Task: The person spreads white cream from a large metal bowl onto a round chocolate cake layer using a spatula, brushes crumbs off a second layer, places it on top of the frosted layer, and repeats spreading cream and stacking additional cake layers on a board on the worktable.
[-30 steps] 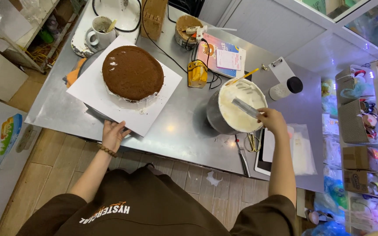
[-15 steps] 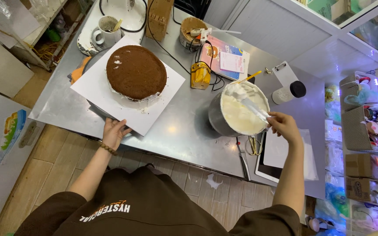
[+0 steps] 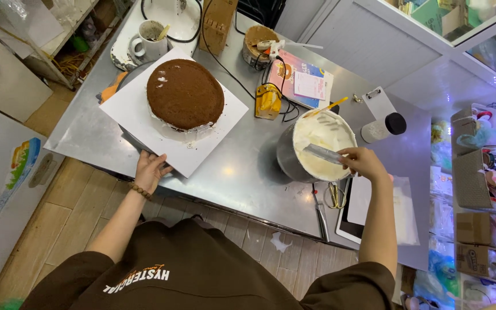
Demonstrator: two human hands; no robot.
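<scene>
Your left hand (image 3: pixel 151 170) rests on the near corner of the flat white square board (image 3: pixel 173 115) at the worktop's (image 3: pixel 242 172) front edge — fingers laid over the board, not clearly clamped on it. On the board sits a round, matte brown cake (image 3: pixel 185 93), pale cream showing at its base. Your right hand (image 3: pixel 363 162) grips a metal spatula (image 3: pixel 322 153), its blade lying in smooth white cream inside the round steel pot (image 3: pixel 287 158). The brushed-steel worktop reflects light — whatever is under the board is mostly hidden.
</scene>
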